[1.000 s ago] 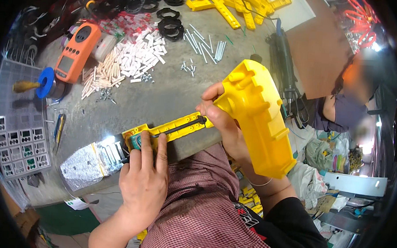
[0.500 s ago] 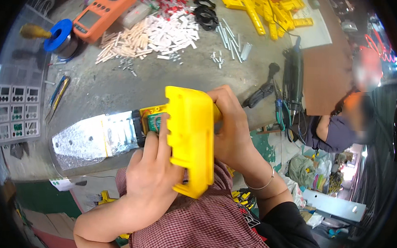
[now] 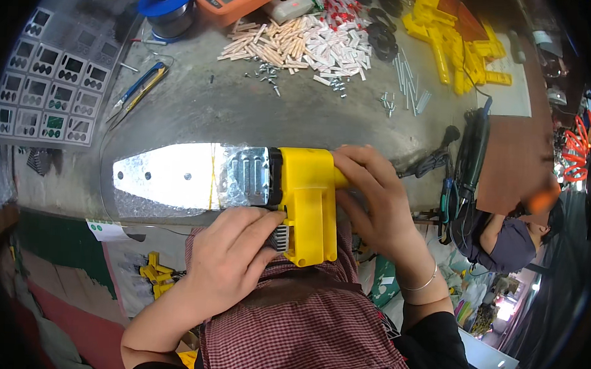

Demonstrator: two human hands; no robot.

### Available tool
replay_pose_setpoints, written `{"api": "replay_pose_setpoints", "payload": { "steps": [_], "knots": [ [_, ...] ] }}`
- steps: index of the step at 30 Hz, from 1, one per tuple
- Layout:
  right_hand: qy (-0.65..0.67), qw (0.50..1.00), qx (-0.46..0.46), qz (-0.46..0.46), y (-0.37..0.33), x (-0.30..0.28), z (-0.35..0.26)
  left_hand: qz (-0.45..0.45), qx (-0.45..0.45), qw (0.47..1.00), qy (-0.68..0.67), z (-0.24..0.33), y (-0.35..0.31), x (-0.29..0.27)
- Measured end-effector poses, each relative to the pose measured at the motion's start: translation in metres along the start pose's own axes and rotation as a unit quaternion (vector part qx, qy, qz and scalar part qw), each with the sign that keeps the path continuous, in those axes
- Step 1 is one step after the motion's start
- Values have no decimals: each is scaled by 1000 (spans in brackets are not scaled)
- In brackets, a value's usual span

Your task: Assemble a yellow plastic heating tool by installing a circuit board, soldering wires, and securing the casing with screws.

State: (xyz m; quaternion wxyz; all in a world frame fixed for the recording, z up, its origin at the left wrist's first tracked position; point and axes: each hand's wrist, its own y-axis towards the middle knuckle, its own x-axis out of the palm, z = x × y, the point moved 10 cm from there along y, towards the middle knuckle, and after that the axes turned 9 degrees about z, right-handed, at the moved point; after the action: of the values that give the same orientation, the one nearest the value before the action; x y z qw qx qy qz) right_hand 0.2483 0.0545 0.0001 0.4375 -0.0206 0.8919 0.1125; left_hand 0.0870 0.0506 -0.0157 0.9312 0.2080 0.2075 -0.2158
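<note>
A tool with a flat, tapered silver plate (image 3: 167,175) and a yellow plastic housing (image 3: 308,198) lies across the bench's near edge. A black collar joins plate and housing. My right hand (image 3: 377,195) is wrapped round the handle end of the housing on its right side. At the housing's lower left, my left hand (image 3: 236,254) has its fingers closed about a dark finned heat sink (image 3: 280,238), with the fingertips against the yellow edge. The inside of the housing is hidden under the yellow shell.
White and tan sleeves (image 3: 275,44) lie heaped at the back, near an orange multimeter (image 3: 234,0) and a solder spool (image 3: 168,11). Tweezers (image 3: 138,92) rest beside a parts organizer at left. Yellow shells (image 3: 440,39), screws and a soldering iron (image 3: 471,156) lie right. A person (image 3: 514,237) sits beyond.
The raised yellow shell has come down over the housing, covering the green circuit board. My left fingers have moved from the board to the housing's lower-left edge. The view has shifted.
</note>
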Motion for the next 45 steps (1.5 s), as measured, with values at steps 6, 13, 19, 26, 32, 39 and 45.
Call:
{"api": "replay_pose_setpoints", "payload": {
  "steps": [6, 13, 19, 26, 32, 39, 45],
  "knots": [
    [90, 993, -80, 13, -3, 6, -47, 16, 29, 999, 14, 1, -2, -1],
    [36, 991, -116, -49, -12, 31, -56, 48, 4, 999, -5, -4, -2, -1],
    [-11, 989, -142, -50, -19, 34, -54, 50, 36, 998, 5, -1, -5, -3],
    [-28, 995, 86, 33, -29, -38, -27, 62, 99, 971, 209, -9, 17, -59],
    [-149, 986, -69, 36, 39, 49, -37, 57, 84, 958, 268, -32, 28, -33],
    [-30, 970, -4, 240, 12, -49, -2, 39, 67, 974, 215, -18, 29, -45],
    [-110, 989, 69, -66, 13, -7, 59, 9, 95, 979, 179, 1, 69, 4]
  ]
}}
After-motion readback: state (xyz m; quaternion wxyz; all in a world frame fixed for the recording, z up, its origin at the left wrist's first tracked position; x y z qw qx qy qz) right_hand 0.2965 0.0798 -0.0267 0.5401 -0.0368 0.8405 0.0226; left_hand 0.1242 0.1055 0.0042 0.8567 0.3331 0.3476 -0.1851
